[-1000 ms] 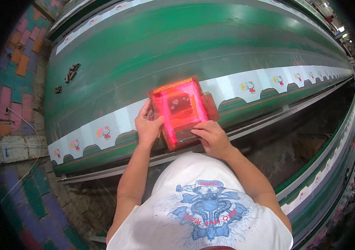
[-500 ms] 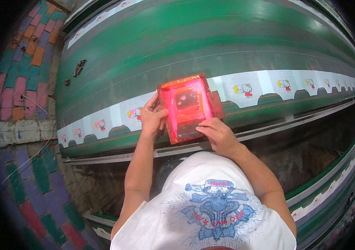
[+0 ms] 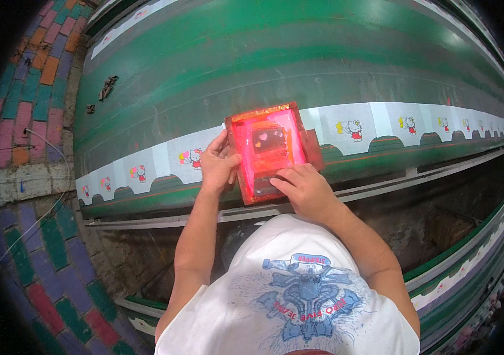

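A red-stained screen-printing frame (image 3: 294,121) lies tilted over the printed strip in front of me. Bright pink ink rings its dark middle window (image 3: 271,141), where small heart shapes show. My left hand (image 3: 219,164) grips the frame's left side, thumb on the rim and fingers around the outer edge. Closed fingers of my right hand (image 3: 305,188) reach over the frame's lower right part, beside a dark flat area inside it; what they pinch is mostly hidden. A reddish block (image 3: 312,149) sticks out from the frame's right side.
White fabric pieces (image 3: 361,121) with a cartoon cat and balloons run in a row along the green table (image 3: 204,89). Dark scraps (image 3: 107,87) lie at its far left. Painted bricks (image 3: 27,127) cover the left floor; another green table (image 3: 464,272) stands behind me at right.
My right hand has shifted slightly left over the frame. Heart shapes in the window now show more clearly. The whole view has shifted a little; my left hand keeps its grip.
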`<state>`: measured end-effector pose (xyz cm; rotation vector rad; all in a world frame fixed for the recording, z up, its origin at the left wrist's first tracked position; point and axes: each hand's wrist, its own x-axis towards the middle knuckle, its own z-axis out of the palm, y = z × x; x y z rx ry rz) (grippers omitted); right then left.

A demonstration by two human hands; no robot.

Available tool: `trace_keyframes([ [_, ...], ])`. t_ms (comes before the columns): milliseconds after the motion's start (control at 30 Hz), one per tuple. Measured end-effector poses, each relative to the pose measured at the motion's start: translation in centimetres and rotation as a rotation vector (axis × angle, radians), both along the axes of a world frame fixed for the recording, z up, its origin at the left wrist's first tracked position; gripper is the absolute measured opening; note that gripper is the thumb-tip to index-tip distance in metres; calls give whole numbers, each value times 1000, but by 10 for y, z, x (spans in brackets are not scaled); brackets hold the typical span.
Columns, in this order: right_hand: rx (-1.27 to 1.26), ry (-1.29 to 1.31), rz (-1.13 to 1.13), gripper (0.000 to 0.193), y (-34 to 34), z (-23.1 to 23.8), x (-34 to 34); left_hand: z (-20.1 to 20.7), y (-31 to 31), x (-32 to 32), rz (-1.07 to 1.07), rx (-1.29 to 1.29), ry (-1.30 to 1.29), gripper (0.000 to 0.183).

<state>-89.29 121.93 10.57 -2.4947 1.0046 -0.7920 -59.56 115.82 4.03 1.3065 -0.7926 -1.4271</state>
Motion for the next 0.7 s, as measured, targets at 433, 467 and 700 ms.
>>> trace_keyframes([
  [433,182,344,56,45,-98,12,10,-2,1,-1,-27,46,-87,92],
  [467,158,318,25,44,-106,9,14,-4,1,0,-33,25,-100,93],
  [700,68,243,-72,53,-123,-3,27,-19,0,3,-66,3,-183,95],
])
